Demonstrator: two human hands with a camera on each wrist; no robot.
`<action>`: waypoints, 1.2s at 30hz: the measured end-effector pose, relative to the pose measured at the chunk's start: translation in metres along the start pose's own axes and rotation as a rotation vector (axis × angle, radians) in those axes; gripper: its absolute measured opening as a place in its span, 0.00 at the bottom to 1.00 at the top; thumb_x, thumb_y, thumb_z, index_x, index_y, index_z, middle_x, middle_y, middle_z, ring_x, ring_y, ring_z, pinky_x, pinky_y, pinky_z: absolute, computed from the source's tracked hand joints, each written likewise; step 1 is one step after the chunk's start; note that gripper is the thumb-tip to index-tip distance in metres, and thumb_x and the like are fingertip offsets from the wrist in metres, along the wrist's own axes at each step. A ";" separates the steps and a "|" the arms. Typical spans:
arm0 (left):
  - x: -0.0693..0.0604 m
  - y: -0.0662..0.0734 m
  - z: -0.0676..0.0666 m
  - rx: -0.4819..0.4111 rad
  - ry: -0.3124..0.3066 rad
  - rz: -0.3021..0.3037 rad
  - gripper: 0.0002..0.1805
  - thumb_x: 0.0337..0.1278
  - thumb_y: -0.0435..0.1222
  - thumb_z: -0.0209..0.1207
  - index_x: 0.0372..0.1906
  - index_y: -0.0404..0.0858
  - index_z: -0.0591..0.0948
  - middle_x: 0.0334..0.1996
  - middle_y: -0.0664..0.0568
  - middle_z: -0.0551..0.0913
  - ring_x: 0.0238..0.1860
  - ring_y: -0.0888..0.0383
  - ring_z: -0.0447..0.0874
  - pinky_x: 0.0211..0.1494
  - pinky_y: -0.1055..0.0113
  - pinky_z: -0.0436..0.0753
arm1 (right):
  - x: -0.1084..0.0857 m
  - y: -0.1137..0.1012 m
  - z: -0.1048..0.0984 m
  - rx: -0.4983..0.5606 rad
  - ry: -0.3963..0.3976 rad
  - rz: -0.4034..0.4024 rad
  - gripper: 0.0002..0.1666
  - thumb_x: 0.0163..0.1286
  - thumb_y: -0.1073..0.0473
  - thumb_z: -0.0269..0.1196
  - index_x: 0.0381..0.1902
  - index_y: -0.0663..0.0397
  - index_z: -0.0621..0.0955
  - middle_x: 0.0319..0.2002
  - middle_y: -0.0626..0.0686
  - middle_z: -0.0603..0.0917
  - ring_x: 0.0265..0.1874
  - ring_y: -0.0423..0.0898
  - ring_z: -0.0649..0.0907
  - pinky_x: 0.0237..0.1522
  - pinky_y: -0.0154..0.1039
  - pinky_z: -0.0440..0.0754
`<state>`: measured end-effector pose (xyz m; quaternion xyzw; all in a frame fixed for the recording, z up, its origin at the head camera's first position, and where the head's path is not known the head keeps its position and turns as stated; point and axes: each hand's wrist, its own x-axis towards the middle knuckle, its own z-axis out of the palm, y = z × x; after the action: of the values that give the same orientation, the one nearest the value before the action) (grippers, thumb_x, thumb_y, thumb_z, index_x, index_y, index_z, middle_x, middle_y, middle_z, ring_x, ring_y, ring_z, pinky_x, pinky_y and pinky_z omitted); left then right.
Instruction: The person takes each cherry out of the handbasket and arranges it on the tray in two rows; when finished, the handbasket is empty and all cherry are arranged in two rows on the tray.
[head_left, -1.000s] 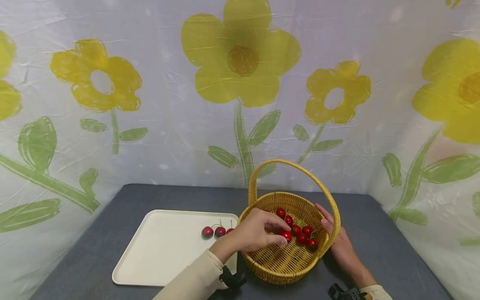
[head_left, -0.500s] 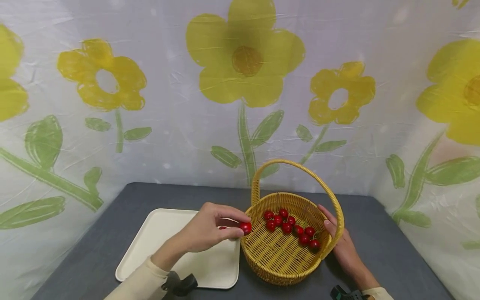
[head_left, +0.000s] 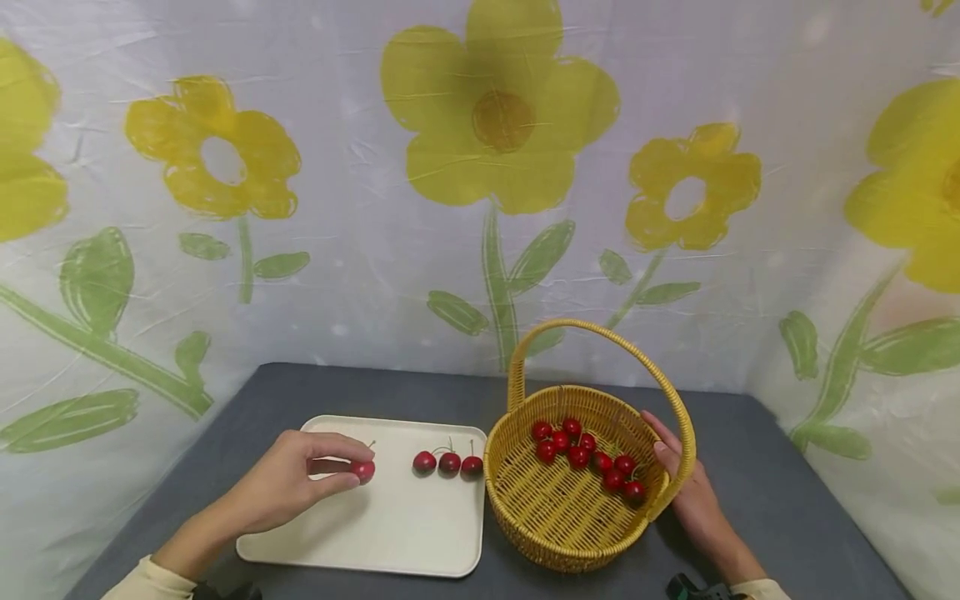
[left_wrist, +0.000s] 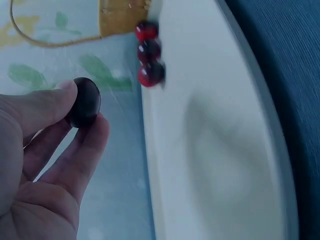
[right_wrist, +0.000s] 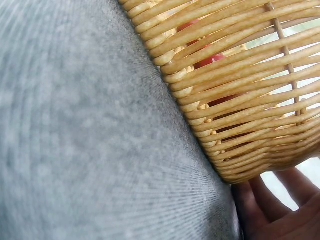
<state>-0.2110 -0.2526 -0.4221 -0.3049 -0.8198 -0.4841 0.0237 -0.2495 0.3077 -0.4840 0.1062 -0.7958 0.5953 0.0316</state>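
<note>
Well to the left of the wicker basket [head_left: 570, 557], a person's left hand [head_left: 288, 483] pinches a single red cherry [head_left: 363, 472] between thumb and fingertips, holding it raised over a cream tray [head_left: 405, 537]. Three stemmed cherries [head_left: 449, 464] sit in a row on the tray's end nearest the basket. Inside the basket, beneath its arched handle [head_left: 600, 331], a cluster of cherries [head_left: 578, 457] lies toward the far side. At the basket's right, the right hand [head_left: 697, 500] touches the woven wall, its fingers spread against the outside; whether it clasps the rim cannot be told.
</note>
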 end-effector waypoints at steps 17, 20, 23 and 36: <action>0.043 -0.037 0.021 0.151 -0.014 -0.144 0.13 0.61 0.27 0.75 0.50 0.32 0.93 0.45 0.49 0.95 0.48 0.55 0.95 0.55 0.61 0.93 | 0.000 0.003 0.001 0.029 -0.010 -0.028 0.33 0.94 0.46 0.41 0.90 0.44 0.58 0.84 0.64 0.65 0.71 0.26 0.76 0.63 0.26 0.81; 0.049 -0.043 0.028 0.174 -0.014 -0.156 0.13 0.59 0.28 0.76 0.49 0.35 0.93 0.44 0.50 0.95 0.48 0.53 0.95 0.55 0.59 0.93 | 0.000 0.003 0.000 0.032 -0.005 -0.028 0.33 0.94 0.46 0.42 0.90 0.42 0.58 0.85 0.63 0.65 0.71 0.26 0.76 0.63 0.26 0.81; 0.053 -0.048 0.034 0.173 -0.009 -0.173 0.13 0.57 0.27 0.77 0.48 0.35 0.94 0.43 0.49 0.95 0.48 0.51 0.96 0.55 0.59 0.93 | 0.000 0.002 0.001 0.029 -0.010 -0.029 0.32 0.94 0.46 0.42 0.90 0.40 0.59 0.85 0.62 0.65 0.71 0.26 0.75 0.63 0.25 0.80; 0.061 -0.045 0.049 0.195 0.001 -0.200 0.13 0.57 0.27 0.77 0.48 0.36 0.94 0.46 0.49 0.95 0.50 0.49 0.95 0.56 0.57 0.93 | 0.001 0.002 0.000 0.010 0.011 -0.018 0.33 0.94 0.45 0.43 0.90 0.43 0.59 0.85 0.62 0.66 0.71 0.25 0.75 0.63 0.23 0.78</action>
<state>-0.2712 -0.1993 -0.4630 -0.2175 -0.8893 -0.4023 0.0050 -0.2507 0.3076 -0.4858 0.1104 -0.7918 0.5994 0.0408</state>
